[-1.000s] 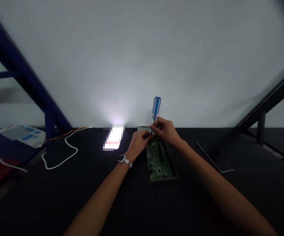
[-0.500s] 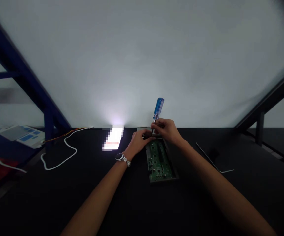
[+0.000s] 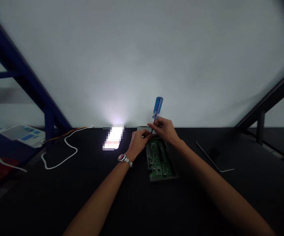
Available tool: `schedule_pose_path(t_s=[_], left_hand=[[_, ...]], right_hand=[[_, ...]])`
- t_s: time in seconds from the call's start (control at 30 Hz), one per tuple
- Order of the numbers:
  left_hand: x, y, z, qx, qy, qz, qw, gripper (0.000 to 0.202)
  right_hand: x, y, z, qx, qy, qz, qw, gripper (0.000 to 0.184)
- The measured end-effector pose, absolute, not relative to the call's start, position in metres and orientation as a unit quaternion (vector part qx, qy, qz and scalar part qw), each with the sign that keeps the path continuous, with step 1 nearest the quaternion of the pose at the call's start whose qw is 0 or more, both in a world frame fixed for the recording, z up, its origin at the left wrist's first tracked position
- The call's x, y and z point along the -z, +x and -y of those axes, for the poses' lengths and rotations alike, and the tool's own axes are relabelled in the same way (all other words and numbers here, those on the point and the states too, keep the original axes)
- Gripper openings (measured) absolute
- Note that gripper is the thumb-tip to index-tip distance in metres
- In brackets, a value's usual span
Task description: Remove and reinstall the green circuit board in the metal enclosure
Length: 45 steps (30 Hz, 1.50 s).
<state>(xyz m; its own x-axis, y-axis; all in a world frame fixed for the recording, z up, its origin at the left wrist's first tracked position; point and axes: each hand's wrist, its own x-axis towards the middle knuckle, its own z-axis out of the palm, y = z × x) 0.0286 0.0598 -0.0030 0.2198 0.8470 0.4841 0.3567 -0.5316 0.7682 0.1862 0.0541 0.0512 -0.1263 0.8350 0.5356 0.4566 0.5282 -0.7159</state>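
Observation:
A green circuit board (image 3: 159,160) lies in a shallow tray on the black table (image 3: 142,203), near its far edge. My right hand (image 3: 165,130) is closed round the shaft of a blue-handled screwdriver (image 3: 157,108), which stands nearly upright with its tip at the board's far end. My left hand (image 3: 137,141), with a watch on the wrist, rests beside that far end, fingers curled and pinched next to the screwdriver's tip. What those fingers hold is hidden.
A bright white patch (image 3: 113,137) glows left of the hands. A white cable (image 3: 63,153) loops at the left, near a flat white-and-blue panel (image 3: 21,134). A thin bent metal rod (image 3: 214,159) lies at the right. Blue frame struts (image 3: 21,75) rise at the left.
The screwdriver handle has tilted slightly right, then eased back a little. Both hands stay at the board's far end.

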Motion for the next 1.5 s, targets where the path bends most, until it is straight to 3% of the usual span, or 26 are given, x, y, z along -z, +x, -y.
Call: schedule_pose_path(t_s=[0.07,0.2,0.37,0.63,0.93,1.37,1.5], left_hand=[[0.002,0.026,-0.060,-0.465,0.743,-0.403,0.263,0.016],[0.002,0.022,-0.061,-0.453,0.757,-0.388,0.267,0.017],[0.003,0.023,-0.060,-0.451,0.760,-0.381,0.271,0.017],[0.002,0.030,-0.058,-0.481,0.727,-0.414,0.264,0.016],[0.000,0.023,-0.059,-0.440,0.768,-0.393,0.248,0.017],[0.002,0.032,-0.056,-0.466,0.734,-0.437,0.231,0.017],[-0.001,0.029,-0.058,-0.458,0.743,-0.417,0.253,0.015]], right_hand=[[-0.055,0.189,-0.053,-0.241,-0.425,0.743,0.458,0.021],[-0.062,0.195,-0.050,-0.321,-0.395,0.752,0.420,0.027],[-0.058,0.196,-0.054,-0.254,-0.408,0.756,0.445,0.021],[-0.048,0.189,-0.053,-0.211,-0.433,0.716,0.505,0.027],[-0.060,0.196,-0.052,-0.305,-0.401,0.745,0.437,0.027],[-0.052,0.183,-0.053,-0.217,-0.451,0.697,0.514,0.032],[-0.057,0.185,-0.052,-0.216,-0.435,0.723,0.490,0.021]])
